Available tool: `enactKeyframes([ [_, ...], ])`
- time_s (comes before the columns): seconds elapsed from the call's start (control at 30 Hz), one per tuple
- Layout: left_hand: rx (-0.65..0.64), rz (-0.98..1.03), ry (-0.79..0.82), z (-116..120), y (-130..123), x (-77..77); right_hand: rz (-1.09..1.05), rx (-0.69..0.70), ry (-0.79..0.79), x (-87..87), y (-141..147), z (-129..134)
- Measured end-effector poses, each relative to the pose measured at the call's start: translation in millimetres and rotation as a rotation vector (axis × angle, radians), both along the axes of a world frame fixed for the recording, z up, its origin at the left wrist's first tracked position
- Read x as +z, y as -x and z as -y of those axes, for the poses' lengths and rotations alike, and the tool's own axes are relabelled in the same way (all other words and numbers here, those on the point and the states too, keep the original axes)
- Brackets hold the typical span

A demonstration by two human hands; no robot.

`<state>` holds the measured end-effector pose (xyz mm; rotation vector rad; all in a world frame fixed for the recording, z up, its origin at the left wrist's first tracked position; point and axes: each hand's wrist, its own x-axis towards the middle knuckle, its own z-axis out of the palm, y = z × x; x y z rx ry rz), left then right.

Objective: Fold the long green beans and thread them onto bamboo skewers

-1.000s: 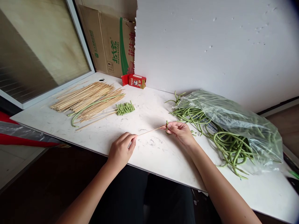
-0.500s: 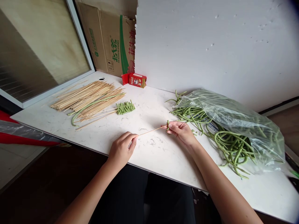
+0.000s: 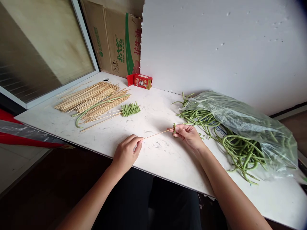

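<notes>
My left hand (image 3: 127, 150) is closed on one end of a thin wooden skewer (image 3: 157, 133), above the table near its front edge. At the skewer's other end, my right hand (image 3: 188, 135) pinches a short piece of green bean (image 3: 174, 127), which sits crosswise at the tip. Whether more pieces lie behind the fingers cannot be seen. Beyond my left hand lie skewers threaded with short bean pieces (image 3: 130, 109), side by side. A big pile of bare skewers (image 3: 93, 97) is to the left, with one long bean (image 3: 96, 105) lying across it.
On the right, a clear plastic bag (image 3: 242, 118) spills long green beans (image 3: 242, 151) onto the white table (image 3: 153, 179). A few cut bits (image 3: 201, 136) lie beside my right wrist. Behind stand a small red box (image 3: 143, 81), a cardboard carton (image 3: 115, 44) and a white board (image 3: 216, 41).
The whole view has shifted slightly, with things appearing a little further right. Both hands keep the same hold on the skewer and bean piece.
</notes>
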<state>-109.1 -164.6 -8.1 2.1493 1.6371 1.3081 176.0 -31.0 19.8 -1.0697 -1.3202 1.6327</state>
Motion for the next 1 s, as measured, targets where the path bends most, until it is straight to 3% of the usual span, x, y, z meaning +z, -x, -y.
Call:
enactKeyframes([
  [0.27,0.02,-0.005,-0.06,0.0,-1.5,-2.0,-0.013,-0.019,0.042,-0.6,2.2,0.6],
  [0.73,-0.008,-0.008,0.023,0.2,0.1,0.0,0.014,0.0,-0.081,-2.6,0.2,1.2],
  [1.0,0.012,-0.042,-0.025,0.2,-0.7,-0.4,0.01,-0.002,-0.006,-2.6,1.2,1.3],
])
